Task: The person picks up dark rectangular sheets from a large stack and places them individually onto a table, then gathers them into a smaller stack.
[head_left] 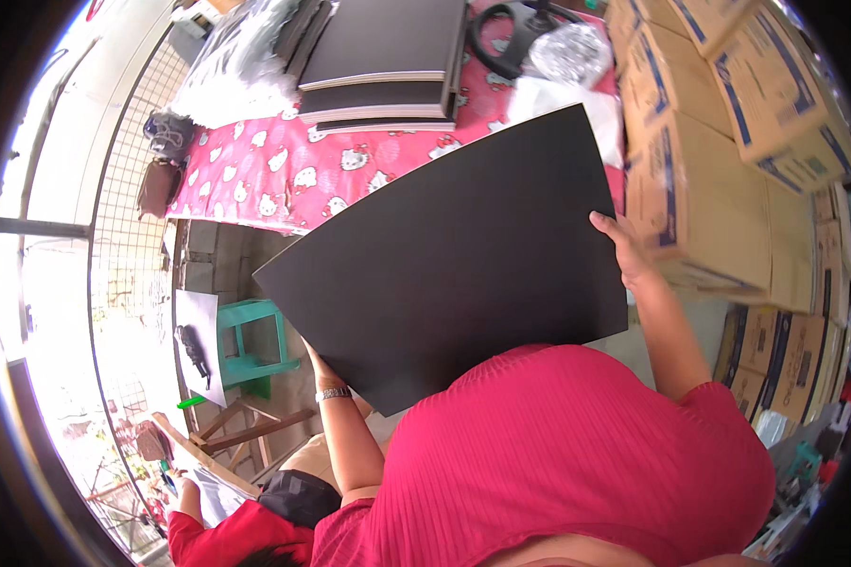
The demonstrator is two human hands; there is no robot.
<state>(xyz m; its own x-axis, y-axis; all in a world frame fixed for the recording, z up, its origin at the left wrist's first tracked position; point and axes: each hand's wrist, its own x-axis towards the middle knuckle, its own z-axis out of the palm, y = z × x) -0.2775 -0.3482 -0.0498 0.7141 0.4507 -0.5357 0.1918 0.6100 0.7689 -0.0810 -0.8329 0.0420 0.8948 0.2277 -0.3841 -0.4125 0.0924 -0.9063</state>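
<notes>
A large black board (463,246) is held up in front of my body, tilted, with its lower edge near my red shirt. My right hand (626,253) grips its right edge, thumb on the near face and the other fingers largely out of sight. At the lower left edge is my left hand (321,367), mostly hidden behind the board; a watch (332,393) is on that wrist. Beyond the board, a stack of similar black boards (378,42) with pale edges lies on a table with a pink patterned cloth (246,175).
Cardboard boxes (714,203) are piled high on the right. Clear plastic wrap (570,55) and a black steering wheel (506,38) lie on the table. A teal stool (255,350) stands at left. Another person in a red sleeve (236,534) is at lower left.
</notes>
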